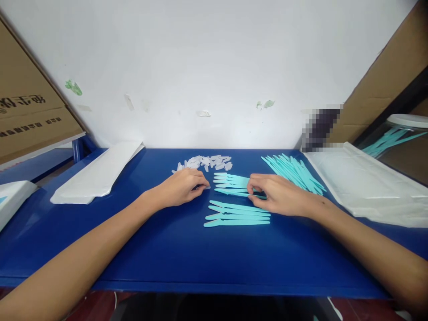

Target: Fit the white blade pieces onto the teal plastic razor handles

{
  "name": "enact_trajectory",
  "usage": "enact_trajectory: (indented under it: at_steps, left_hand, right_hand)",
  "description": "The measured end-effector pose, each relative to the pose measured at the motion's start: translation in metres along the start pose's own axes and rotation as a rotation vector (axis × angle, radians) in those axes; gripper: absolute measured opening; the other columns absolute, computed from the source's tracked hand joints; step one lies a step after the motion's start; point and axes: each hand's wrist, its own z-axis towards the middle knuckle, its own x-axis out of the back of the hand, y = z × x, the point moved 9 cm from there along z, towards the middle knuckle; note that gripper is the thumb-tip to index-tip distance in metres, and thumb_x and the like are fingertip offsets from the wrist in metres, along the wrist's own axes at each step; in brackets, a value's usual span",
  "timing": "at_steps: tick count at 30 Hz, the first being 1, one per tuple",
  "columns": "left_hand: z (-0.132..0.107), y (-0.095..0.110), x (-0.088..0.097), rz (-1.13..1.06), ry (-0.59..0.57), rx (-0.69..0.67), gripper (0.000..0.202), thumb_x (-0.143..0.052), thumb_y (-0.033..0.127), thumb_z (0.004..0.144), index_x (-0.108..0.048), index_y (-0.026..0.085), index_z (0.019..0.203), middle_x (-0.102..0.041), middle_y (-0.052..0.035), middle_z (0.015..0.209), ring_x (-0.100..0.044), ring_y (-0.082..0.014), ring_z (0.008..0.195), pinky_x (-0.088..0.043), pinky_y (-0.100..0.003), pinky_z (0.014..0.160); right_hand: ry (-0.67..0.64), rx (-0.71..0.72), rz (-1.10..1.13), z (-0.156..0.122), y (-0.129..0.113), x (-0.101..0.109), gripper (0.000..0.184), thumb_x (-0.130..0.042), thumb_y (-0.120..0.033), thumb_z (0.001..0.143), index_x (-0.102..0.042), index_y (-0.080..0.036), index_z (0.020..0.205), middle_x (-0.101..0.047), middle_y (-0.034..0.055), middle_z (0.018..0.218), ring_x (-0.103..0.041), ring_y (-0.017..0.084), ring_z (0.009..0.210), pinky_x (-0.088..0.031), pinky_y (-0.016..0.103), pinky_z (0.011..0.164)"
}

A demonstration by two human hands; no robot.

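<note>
My left hand [183, 186] rests on the blue table [167, 249], fingers curled in a pinch on a small clear cap at its fingertips, just below a pile of clear plastic caps [203, 162]. My right hand [276, 194] pinches the handle end of a teal plastic stick [230, 192] lying between both hands. Several teal sticks [230, 180] lie in a row above it. Three more teal sticks [236, 214] lie side by side nearer to me.
A loose heap of teal sticks [294, 171] lies right of my right hand. White plastic bags lie at the left [96, 176] and the right [361, 183]. Cardboard boxes [26, 116] stand at the left, and a clear container with teal sticks [397, 138] at far right.
</note>
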Motion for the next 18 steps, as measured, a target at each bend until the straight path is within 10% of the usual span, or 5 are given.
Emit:
enact_trajectory:
  at_steps: [12, 18]
  left_hand:
    - [-0.001, -0.012, -0.003, -0.331, -0.088, 0.201, 0.016, -0.070, 0.033, 0.088, -0.078, 0.019, 0.090, -0.076, -0.0020, 0.079, -0.065, -0.0133, 0.063, -0.046, -0.023, 0.055]
    - [0.001, -0.004, -0.001, -0.262, 0.014, 0.125, 0.012, -0.068, 0.027, 0.089, -0.077, 0.019, 0.092, -0.076, -0.0024, 0.086, -0.068, -0.0148, 0.074, -0.049, -0.025, 0.066]
  right_hand:
    - [-0.017, 0.031, 0.013, 0.002, -0.001, 0.000, 0.013, -0.050, -0.023, 0.091, -0.063, -0.020, 0.089, -0.065, 0.0027, 0.083, -0.051, 0.013, 0.060, -0.030, 0.027, 0.056]
    - [-0.047, 0.052, 0.050, 0.002, -0.003, 0.001, 0.024, -0.047, -0.028, 0.097, -0.067, -0.019, 0.107, -0.069, 0.0064, 0.095, -0.057, 0.015, 0.066, -0.036, 0.027, 0.059]
